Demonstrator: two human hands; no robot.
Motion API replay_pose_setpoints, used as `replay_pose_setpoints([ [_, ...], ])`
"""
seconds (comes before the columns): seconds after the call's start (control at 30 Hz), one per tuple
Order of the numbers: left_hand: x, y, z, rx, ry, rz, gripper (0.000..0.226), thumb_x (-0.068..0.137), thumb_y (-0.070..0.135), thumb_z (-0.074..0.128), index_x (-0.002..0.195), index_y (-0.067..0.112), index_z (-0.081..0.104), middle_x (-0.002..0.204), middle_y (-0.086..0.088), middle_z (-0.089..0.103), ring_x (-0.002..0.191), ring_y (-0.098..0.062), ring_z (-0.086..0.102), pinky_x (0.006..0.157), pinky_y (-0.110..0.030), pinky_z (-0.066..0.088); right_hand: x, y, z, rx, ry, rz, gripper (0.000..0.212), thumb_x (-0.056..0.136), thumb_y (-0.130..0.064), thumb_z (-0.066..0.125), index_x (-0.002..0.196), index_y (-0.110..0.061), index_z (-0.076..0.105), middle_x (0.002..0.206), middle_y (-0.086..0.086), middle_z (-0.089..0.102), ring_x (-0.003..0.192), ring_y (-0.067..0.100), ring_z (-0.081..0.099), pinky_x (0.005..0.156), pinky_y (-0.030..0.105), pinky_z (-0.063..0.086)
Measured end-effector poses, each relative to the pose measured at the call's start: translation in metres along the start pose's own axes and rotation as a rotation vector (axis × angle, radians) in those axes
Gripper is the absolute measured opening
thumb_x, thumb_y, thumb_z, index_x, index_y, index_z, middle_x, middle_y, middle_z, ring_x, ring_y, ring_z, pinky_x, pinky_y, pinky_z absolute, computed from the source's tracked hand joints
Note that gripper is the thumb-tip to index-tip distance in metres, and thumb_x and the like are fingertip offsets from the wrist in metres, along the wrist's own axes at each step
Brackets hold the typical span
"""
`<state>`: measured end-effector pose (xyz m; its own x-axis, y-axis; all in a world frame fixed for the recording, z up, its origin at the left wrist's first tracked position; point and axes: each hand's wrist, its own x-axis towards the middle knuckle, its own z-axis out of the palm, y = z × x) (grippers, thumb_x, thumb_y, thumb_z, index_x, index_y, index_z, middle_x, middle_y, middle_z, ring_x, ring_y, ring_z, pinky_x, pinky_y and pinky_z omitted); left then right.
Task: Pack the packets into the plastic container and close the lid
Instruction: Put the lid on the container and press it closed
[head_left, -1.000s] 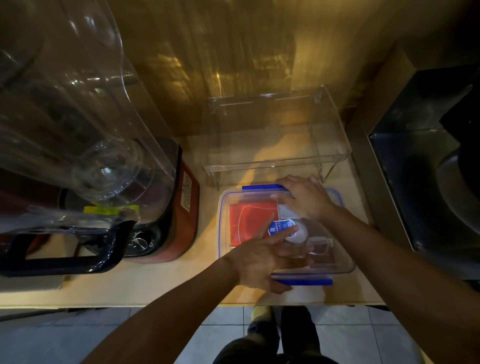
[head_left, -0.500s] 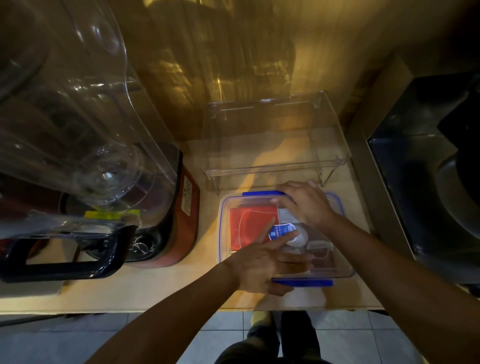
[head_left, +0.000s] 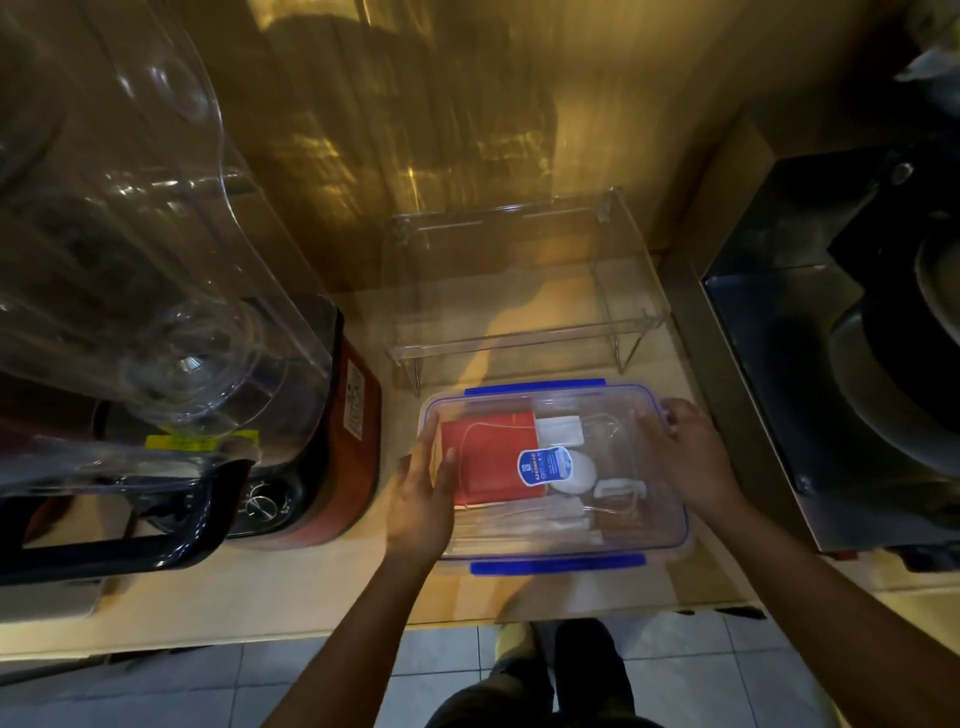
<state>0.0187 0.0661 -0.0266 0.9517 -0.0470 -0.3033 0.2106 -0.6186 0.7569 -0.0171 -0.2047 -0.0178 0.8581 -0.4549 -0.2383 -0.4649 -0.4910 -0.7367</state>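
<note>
The clear plastic container with blue clips sits on the wooden counter, its transparent lid lying on top. Through the lid I see a red packet, white packets and a round white item under a blue-and-white label. My left hand clasps the container's left end, thumb over the lid's edge. At the opposite end, my right hand curls its fingers over the right rim. The blue clips on the far side and near side are free of both hands.
A blender with a big clear jar and red base stands close on the left. A clear acrylic shelf sits just behind the container. A dark metal appliance fills the right. The counter's front edge runs above tiled floor.
Both hands have left the middle of the lid. The left went to the container's left end and the right to its right end.
</note>
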Motion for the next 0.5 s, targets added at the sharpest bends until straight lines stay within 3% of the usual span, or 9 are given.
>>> replay_pose_setpoints([
  [0.1, -0.002, -0.003, 0.001, -0.098, 0.028, -0.014, 0.05, 0.091, 0.054, 0.039, 0.138, 0.055, 0.021, 0.135, -0.006, 0.045, 0.113, -0.018, 0.052, 0.093, -0.042, 0.05, -0.016, 0.003, 0.004, 0.214, -0.019, 0.102, 0.025, 0.093, -0.04, 0.048, 0.095, -0.018, 0.06, 0.092, 0.011, 0.066, 0.085, 0.028, 0.065, 0.071, 0.039, 0.053],
  [0.17, -0.004, -0.003, 0.0, -0.1, 0.047, -0.011, 0.051, 0.09, 0.054, 0.041, 0.138, 0.053, 0.023, 0.131, -0.001, 0.044, 0.103, -0.006, 0.045, 0.085, -0.029, 0.045, -0.02, 0.002, 0.004, 0.264, -0.013, 0.109, 0.025, 0.093, -0.04, 0.048, 0.094, -0.018, 0.061, 0.089, 0.01, 0.067, 0.084, 0.027, 0.065, 0.067, 0.034, 0.051],
  [0.23, -0.004, -0.003, -0.003, -0.136, 0.014, 0.0, 0.053, 0.088, 0.055, 0.044, 0.138, 0.052, 0.027, 0.131, 0.001, 0.046, 0.101, 0.0, 0.049, 0.084, -0.029, 0.05, -0.021, 0.002, 0.003, 0.281, -0.008, 0.109, 0.027, 0.093, -0.039, 0.049, 0.096, -0.016, 0.061, 0.089, 0.011, 0.067, 0.084, 0.027, 0.065, 0.067, 0.034, 0.051],
  [0.33, -0.004, 0.0, -0.011, -0.247, -0.032, -0.026, 0.058, 0.086, 0.052, 0.051, 0.14, 0.046, 0.031, 0.134, -0.006, 0.051, 0.115, -0.02, 0.057, 0.091, -0.049, 0.054, -0.022, -0.001, 0.002, 0.274, 0.0, 0.112, 0.031, 0.093, -0.041, 0.048, 0.096, -0.013, 0.062, 0.09, 0.013, 0.067, 0.084, 0.028, 0.065, 0.069, 0.037, 0.052],
  [0.5, -0.011, 0.011, -0.018, -0.303, -0.039, -0.018, 0.044, 0.09, 0.035, 0.057, 0.131, 0.042, 0.043, 0.122, -0.002, 0.062, 0.109, -0.022, 0.063, 0.086, -0.047, 0.057, -0.025, -0.009, -0.006, 0.302, -0.011, 0.158, 0.027, 0.092, -0.036, 0.051, 0.097, -0.013, 0.064, 0.091, 0.013, 0.068, 0.083, 0.028, 0.065, 0.075, 0.043, 0.054],
])
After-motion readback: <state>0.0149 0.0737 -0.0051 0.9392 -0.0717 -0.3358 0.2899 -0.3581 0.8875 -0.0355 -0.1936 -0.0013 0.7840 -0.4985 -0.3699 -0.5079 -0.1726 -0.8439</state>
